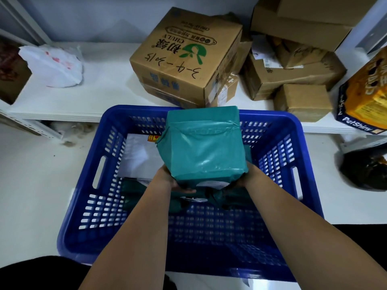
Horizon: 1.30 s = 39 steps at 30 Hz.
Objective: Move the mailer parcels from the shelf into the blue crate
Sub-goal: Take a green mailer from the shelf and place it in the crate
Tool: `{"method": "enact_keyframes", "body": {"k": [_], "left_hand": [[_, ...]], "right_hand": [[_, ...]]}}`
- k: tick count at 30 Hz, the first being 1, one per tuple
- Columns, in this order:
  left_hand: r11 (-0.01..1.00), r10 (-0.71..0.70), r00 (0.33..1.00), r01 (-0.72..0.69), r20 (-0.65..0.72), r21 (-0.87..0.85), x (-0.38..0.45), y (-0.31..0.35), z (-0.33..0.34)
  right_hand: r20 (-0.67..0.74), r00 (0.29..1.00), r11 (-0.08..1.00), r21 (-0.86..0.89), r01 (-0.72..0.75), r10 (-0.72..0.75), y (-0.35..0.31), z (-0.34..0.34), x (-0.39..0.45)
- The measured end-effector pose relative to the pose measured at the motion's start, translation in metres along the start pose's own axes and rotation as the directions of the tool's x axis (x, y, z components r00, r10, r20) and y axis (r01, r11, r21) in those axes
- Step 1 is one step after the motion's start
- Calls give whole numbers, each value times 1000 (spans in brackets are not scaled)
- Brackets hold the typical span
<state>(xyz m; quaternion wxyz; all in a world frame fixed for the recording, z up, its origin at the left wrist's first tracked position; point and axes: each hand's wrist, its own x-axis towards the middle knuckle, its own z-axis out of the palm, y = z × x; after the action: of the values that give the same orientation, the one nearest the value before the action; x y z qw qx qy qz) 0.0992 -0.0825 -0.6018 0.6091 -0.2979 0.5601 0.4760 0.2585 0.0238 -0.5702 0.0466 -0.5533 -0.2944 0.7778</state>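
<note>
I hold a teal mailer parcel (202, 147) over the blue crate (278, 122), my left hand (170, 181) and right hand (244, 178) each cupped beneath its near bottom corners, fingers curled under and clamped on the wrapping. The parcel hangs above the crate's middle, tilted away from me toward the shelf (100, 101). Below it lie a white mailer (140, 155) and darker green parcels (222, 195) already inside. The risk, as I judge it: the slick plastic and a grip confined to the near edge could let the bulky parcel tip forward and strike the far rim or the printed carton (186, 57) just beyond, rather than settle flat on the pile.
</note>
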Motion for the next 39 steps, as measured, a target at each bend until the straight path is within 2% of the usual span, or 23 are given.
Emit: {"method": "enact_keyframes", "body": {"k": [4,7,10,13,15,18,21,23,25,29,31,33,34,35,37,38,39], "left_hand": [[974,152,986,-162,71,161,-24,2,0],[918,185,965,-237,185,319,-46,2,-3],[858,294,924,-368,244,359,-54,-2,-13],[861,369,883,-442,289,253,-71,-5,-18],[835,441,833,-517,334,188,-78,-5,-18],[761,472,780,-596,412,256,-99,-10,-11],[774,426,782,-576,456,264,-117,-13,-3],[781,445,766,-585,464,218,-121,-14,2],[775,472,763,-598,441,205,-119,-16,7],[787,539,793,-594,285,165,-98,-23,6],[809,559,782,-587,276,23,-94,-22,3],[785,617,732,-597,287,-165,-96,-13,-1],[762,646,709,-621,284,-185,-99,-7,-1],[733,674,687,-669,272,-124,-101,-2,1],[644,723,651,-756,229,116,-100,-2,10],[596,759,628,-776,173,206,-94,-3,14],[570,787,606,-785,112,242,-86,-5,17]], "right_hand": [[77,995,998,-5,68,-68,0,-14,-38],[-41,993,994,3,109,-109,9,-37,-65],[-127,986,992,57,112,-104,9,-54,-85],[40,992,992,0,124,-124,-7,-45,-93],[85,988,991,32,127,-130,-12,-39,-98],[95,973,972,128,199,-212,-12,-40,-97],[103,945,927,252,276,-310,-11,-36,-99],[72,934,909,265,321,-351,-9,-34,-94],[66,924,899,269,346,-376,-7,-28,-90],[70,920,909,201,366,-385,3,-18,-72],[62,932,926,160,343,-356,8,-16,-62],[41,942,932,161,324,-334,11,-19,-51],[24,945,933,167,318,-327,10,-23,-43],[-9,948,932,180,313,-317,7,-24,-41],[-191,938,924,203,325,-288,-3,-27,-46],[-341,891,906,193,378,-300,-9,-28,-53],[-518,791,881,138,453,-326,-16,-29,-60]]}}
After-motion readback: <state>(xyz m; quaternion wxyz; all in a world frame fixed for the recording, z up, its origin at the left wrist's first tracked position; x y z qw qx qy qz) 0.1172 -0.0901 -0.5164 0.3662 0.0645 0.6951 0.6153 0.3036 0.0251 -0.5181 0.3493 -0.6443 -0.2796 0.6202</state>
